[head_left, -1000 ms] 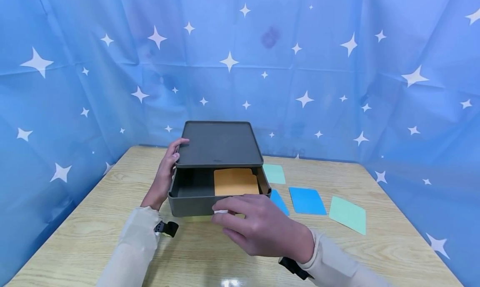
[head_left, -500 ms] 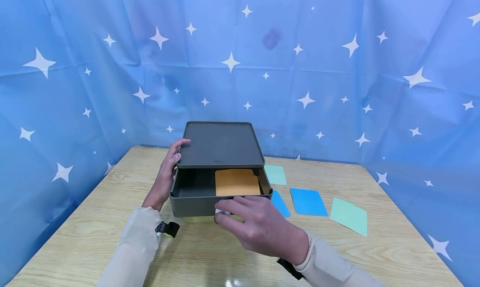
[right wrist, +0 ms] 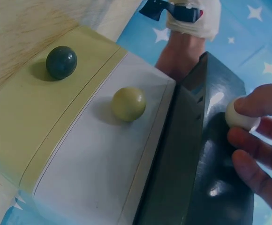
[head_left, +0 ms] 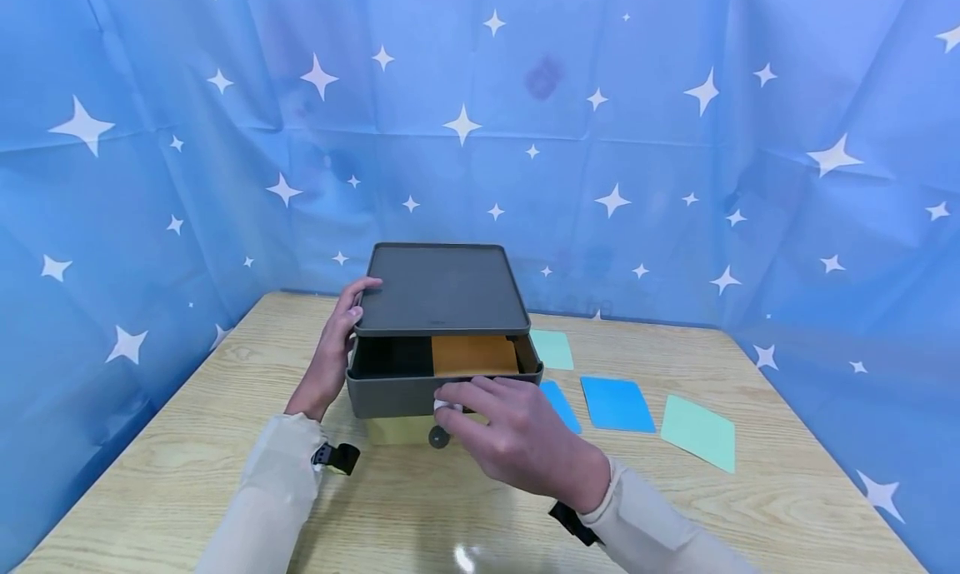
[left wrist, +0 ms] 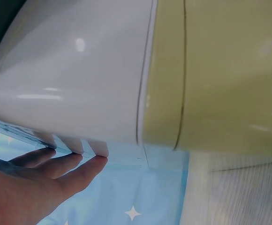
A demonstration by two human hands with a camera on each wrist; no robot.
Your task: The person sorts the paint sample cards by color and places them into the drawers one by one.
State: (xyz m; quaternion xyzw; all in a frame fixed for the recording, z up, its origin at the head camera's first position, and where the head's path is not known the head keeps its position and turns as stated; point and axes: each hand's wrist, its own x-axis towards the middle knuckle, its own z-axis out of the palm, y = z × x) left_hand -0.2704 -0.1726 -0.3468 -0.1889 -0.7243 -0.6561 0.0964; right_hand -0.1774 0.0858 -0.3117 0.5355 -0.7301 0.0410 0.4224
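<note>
A small drawer cabinet (head_left: 442, 287) with a dark grey top stands on the table. Its dark top drawer (head_left: 393, 397) is pulled partly out, and orange paper squares (head_left: 476, 355) lie in the right half. My right hand (head_left: 517, 432) pinches the white knob (right wrist: 238, 121) on that drawer's front between thumb and fingers. At the cabinet's left side, my left hand (head_left: 326, 357) rests with extended fingers (left wrist: 82, 174) against the wall. Beneath the open drawer, the right wrist view shows a white drawer (right wrist: 94, 168) with a yellow knob (right wrist: 129, 104) and a yellow drawer (right wrist: 14, 122) with a dark knob (right wrist: 61, 62).
Right of the cabinet lie two blue paper squares, one in full view (head_left: 617, 403) and one partly hidden (head_left: 558, 406). Two light green squares lie there too, one farther back (head_left: 552, 349) and one farther right (head_left: 697, 432). A blue star-patterned curtain (head_left: 630, 141) hangs behind the table.
The top drawer has slid a little way into the cabinet, my right hand moving with its knob. The dark lower knob now shows under it in the head view. My left hand stays in place.
</note>
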